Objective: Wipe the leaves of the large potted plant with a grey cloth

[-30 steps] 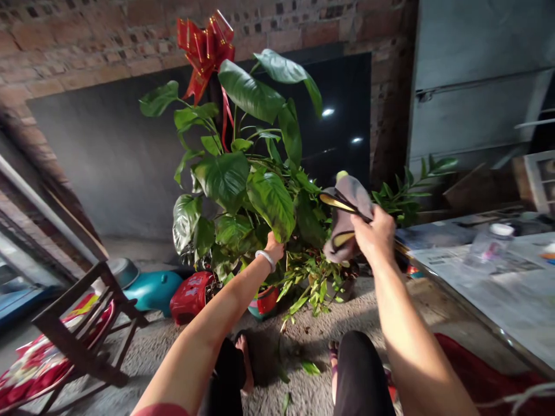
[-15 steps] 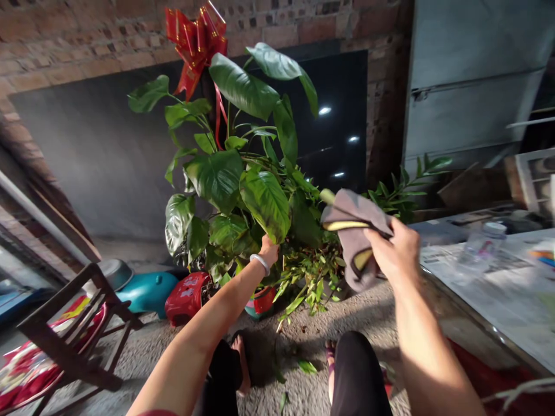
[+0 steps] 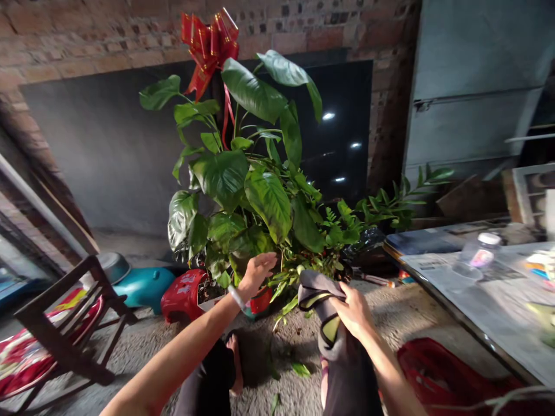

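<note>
My left hand (image 3: 259,273), with a pale bangle (image 3: 237,298) on the wrist, hovers in front of the lower leaves of a big potted plant (image 3: 225,176). Its fingers are stretched out with nothing in them. Below it is a small red pot (image 3: 261,301). My right hand (image 3: 354,309) grips a folded grey cloth (image 3: 321,288) that shows yellow patches and dark edging. The cloth hangs above my right knee, in front of the low plant's narrow leaves. A red ribbon bow (image 3: 210,46) sits at the top of the big plant.
On the left are a wooden chair (image 3: 65,329), a teal object (image 3: 145,288) and a red plastic stool (image 3: 184,296). A table (image 3: 433,283) with a clear jar (image 3: 479,257) stands on the right, a red item (image 3: 427,370) beside it. Fallen leaves (image 3: 300,370) lie on the rough floor.
My left hand has come away from the large leaf and its fingers have opened. My right hand has moved down and left with the cloth.
</note>
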Available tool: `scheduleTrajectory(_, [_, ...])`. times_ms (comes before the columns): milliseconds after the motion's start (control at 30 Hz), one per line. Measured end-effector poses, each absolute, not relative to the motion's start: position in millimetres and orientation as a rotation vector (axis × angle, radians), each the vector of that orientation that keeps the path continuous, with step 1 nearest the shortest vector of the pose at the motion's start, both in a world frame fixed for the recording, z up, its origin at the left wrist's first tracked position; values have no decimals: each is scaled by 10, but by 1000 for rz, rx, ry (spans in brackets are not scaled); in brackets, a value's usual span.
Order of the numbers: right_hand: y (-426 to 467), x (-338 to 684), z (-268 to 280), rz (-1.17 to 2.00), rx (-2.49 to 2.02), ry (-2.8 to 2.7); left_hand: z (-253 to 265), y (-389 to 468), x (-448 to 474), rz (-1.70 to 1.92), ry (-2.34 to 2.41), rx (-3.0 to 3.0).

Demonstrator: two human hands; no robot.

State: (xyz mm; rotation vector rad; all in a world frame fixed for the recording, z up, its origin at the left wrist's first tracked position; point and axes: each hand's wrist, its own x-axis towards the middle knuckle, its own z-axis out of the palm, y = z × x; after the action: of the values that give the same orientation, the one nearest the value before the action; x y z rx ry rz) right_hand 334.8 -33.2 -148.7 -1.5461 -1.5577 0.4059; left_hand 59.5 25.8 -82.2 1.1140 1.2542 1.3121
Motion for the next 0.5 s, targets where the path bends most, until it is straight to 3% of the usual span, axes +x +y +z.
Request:
scheduleTrajectory(267, [-580, 3355, -1110, 561, -1460, -1537, -1087, -126, -23, 1926, 1454, 1029])
scheduleTrajectory(500, [-336, 2534, -98, 436, -1096, -1826, -1083, 237, 106, 1697, 1354, 663])
